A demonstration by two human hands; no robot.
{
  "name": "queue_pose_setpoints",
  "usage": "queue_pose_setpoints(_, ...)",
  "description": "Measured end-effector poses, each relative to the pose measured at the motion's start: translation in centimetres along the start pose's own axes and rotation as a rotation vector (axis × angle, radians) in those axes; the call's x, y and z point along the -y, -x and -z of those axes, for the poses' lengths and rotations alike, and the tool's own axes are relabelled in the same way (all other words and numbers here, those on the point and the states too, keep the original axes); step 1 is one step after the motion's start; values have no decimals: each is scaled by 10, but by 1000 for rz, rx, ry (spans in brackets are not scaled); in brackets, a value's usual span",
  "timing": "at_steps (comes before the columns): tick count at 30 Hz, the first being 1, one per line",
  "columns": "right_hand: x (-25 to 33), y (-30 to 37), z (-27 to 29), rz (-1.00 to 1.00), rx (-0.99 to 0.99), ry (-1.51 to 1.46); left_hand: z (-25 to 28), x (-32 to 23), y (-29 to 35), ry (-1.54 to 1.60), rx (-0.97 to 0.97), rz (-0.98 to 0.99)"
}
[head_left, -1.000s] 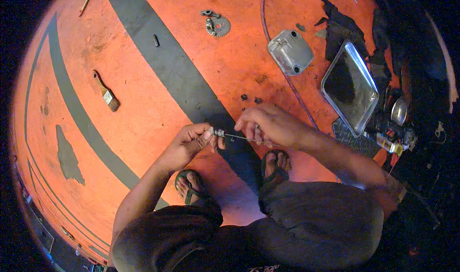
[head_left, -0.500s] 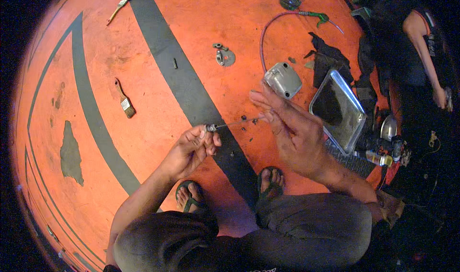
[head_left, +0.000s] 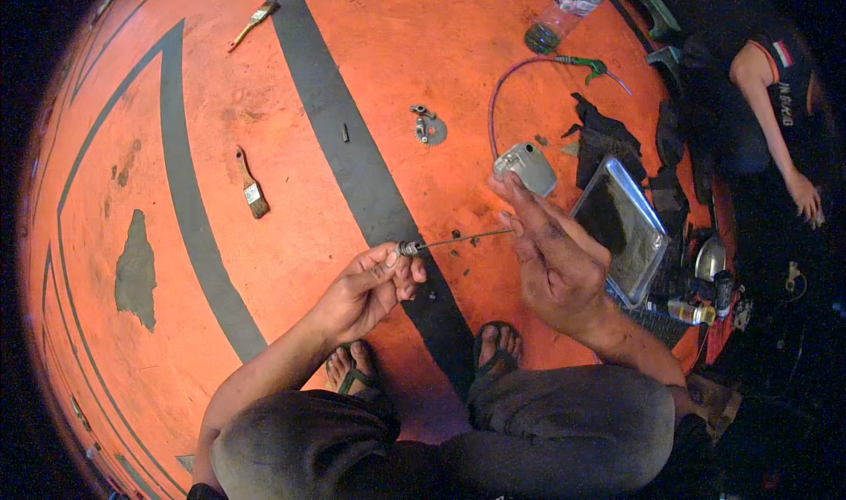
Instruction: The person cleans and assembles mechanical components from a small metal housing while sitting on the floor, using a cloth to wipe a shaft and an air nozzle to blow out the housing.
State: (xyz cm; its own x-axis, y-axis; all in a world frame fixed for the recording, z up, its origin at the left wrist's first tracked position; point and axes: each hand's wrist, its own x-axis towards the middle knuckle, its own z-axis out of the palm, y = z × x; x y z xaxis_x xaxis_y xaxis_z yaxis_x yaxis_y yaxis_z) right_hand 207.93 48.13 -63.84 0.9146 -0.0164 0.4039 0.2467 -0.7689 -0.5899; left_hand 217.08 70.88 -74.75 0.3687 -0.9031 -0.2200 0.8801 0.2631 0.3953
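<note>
Left grip (head_left: 366,288): closed, thumb and fingertips pinching a small metal part (head_left: 408,248). The part lies at the very ends of the digits, on the side facing the other hand, most of it showing; remaining fingers curl below it. A thin rod (head_left: 467,237) runs from the part to the person's right, rising slightly, and spans the gap between the hands.

Right grip (head_left: 560,266): raised, fingers long and close together. The rod's far end meets the thumb and finger area; cannot tell whether it is pinched there or only touched. Both hands held clear of the orange floor (head_left: 308,271), above and ahead of the knees.

On the floor just beyond the right fingertips, partly hidden by them: a silvery metal cover (head_left: 529,165). Farther right, a shallow metal tray (head_left: 656,236), dark inside. Ahead of the hands, a toothed disc (head_left: 437,130). Off left, well apart, a paintbrush (head_left: 251,187) with pale label. At far right, a co-worker's hand (head_left: 802,196), reaching down.
</note>
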Motion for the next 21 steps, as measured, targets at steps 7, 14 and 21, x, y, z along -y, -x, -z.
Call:
queue_pose_setpoints(7,4,-1,-6,1,-50,-130,-3,0,1,-3,5,17)
queue_pose_setpoints(14,7,5,4,7,91,-51,-9,0,-1,17,-24,39)
queue_pose_setpoints(21,3,-7,-8,292,83,72,-6,2,1,108,-8,73)
